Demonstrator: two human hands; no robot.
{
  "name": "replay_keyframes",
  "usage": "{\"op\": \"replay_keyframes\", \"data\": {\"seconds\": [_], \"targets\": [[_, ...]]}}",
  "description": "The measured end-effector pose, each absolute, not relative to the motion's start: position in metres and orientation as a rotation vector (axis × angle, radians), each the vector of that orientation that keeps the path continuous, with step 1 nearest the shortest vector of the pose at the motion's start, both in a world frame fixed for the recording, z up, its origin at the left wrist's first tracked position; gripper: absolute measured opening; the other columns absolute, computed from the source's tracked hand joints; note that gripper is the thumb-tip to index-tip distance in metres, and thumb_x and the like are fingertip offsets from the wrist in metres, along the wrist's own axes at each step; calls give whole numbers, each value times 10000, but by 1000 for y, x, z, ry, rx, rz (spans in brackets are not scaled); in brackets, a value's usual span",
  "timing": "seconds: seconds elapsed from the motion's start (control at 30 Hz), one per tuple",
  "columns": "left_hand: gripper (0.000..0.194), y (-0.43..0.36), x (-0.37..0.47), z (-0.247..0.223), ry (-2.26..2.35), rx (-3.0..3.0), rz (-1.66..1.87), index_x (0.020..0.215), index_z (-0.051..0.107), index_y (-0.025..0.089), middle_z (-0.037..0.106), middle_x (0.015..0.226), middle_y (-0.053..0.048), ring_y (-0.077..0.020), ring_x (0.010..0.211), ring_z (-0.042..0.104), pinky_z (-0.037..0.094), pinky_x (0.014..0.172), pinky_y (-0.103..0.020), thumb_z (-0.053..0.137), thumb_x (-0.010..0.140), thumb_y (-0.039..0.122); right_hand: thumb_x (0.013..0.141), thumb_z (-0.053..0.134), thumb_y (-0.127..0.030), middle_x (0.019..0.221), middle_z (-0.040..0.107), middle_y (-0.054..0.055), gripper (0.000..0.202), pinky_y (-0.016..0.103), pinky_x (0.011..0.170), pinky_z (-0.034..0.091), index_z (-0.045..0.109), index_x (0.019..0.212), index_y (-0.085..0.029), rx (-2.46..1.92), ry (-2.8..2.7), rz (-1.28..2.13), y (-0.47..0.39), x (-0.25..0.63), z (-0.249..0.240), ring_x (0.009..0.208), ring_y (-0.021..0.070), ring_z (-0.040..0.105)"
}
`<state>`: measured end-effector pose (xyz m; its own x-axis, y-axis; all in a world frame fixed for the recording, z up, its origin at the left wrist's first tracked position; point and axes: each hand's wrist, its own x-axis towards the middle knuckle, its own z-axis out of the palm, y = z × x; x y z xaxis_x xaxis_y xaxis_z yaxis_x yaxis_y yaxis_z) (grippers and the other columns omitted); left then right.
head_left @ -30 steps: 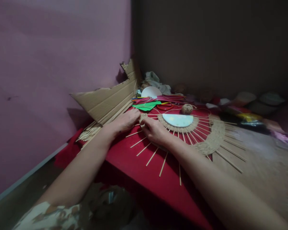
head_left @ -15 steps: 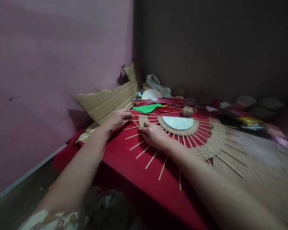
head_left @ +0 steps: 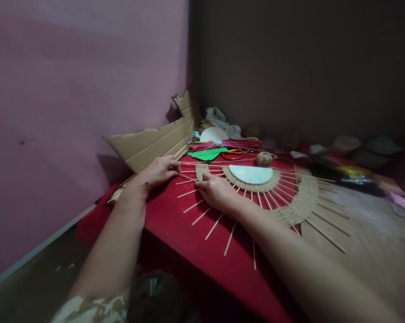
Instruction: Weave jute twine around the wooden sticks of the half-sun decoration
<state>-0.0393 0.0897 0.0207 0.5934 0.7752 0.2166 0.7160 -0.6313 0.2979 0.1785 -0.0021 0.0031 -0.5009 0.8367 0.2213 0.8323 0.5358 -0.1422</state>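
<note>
A half-round woven piece lies on red cloth, with thin sticks fanning out from a pale blue half-disc. Twine is woven through the sticks in an inner band and a wider outer band; a short woven patch shows at the left end. My left hand is closed in a pinch on a strand of twine drawn out to the left of the patch. At the patch's lower edge, my right hand is closed with thumb and fingers on the twine and weave. Its fingertips are partly hidden.
A ball of twine sits behind the half-disc. Near it are red-handled scissors, a green sheet and pink strips. Torn cardboard leans against the left wall. Bags and cups line the back right. The red cloth reaches the table's front edge.
My left hand has moved left, away from the patch, pulling the twine strand out straighter. My right hand stays at the patch. The view has shifted slightly.
</note>
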Motion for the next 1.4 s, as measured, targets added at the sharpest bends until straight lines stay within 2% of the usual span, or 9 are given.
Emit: {"op": "replay_keyframes", "data": {"seconds": [0.1,0.2,0.27,0.33,0.47,0.6,0.83,1.0,1.4], "targets": [[126,86,-39,22,1330,2604,418,806,675,166,649,830,-20,-143,787,590,426,733,-227,587,753,238,935,434,-249,960,599,71,290,275,628,343,709,1011,-196,-1409,-2524,34,-3,178,5,764,158,568],[229,83,-35,25,1466,2560,324,960,672,172,680,868,-21,-144,781,598,423,719,-220,585,762,248,935,431,-245,955,595,71,289,274,626,345,707,1002,-190,-1414,-2538,20,-5,178,7,749,153,567],[249,82,-30,28,1556,2551,252,985,671,177,690,898,-28,-147,787,600,418,716,-220,574,766,246,934,429,-243,942,591,69,288,272,626,346,707,983,-186,-1411,-2544,10,-5,178,8,747,151,567],[188,83,-24,33,1601,2537,180,895,685,182,695,871,-29,-154,777,601,409,694,-223,578,749,234,934,429,-241,931,586,67,286,271,619,344,707,976,-187,-1412,-2544,5,-5,178,8,748,151,567],[36,89,-15,43,1607,2502,42,652,647,190,628,631,4,-148,628,545,353,571,-234,612,660,184,938,418,-237,923,583,68,299,271,609,345,708,998,-189,-1400,-2536,-6,-5,178,6,755,156,569],[86,91,-9,50,1584,2474,-67,540,574,186,535,523,20,-133,545,471,315,520,-240,570,617,146,936,417,-236,926,585,72,307,274,604,345,707,1026,-190,-1380,-2532,-5,-4,179,4,741,155,565],[66,92,-12,47,1491,2543,-60,577,511,186,508,565,13,-135,552,457,312,505,-237,514,641,201,929,428,-236,939,595,75,285,279,584,339,706,964,-179,-1335,-2526,-28,-3,180,3,752,163,573],[53,99,-15,35,1322,2700,44,643,492,205,528,649,-2,-149,608,449,332,562,-245,471,637,157,931,423,-233,953,600,78,282,280,574,347,700,941,-177,-1325,-2532,-55,-2,181,2,750,168,580],[151,114,-22,30,967,2860,58,610,521,184,513,641,4,-130,605,440,320,567,-231,426,559,77,940,401,-239,951,607,79,296,287,588,356,687,910,-170,-1300,-2532,-55,1,181,-1,760,174,577]]}}
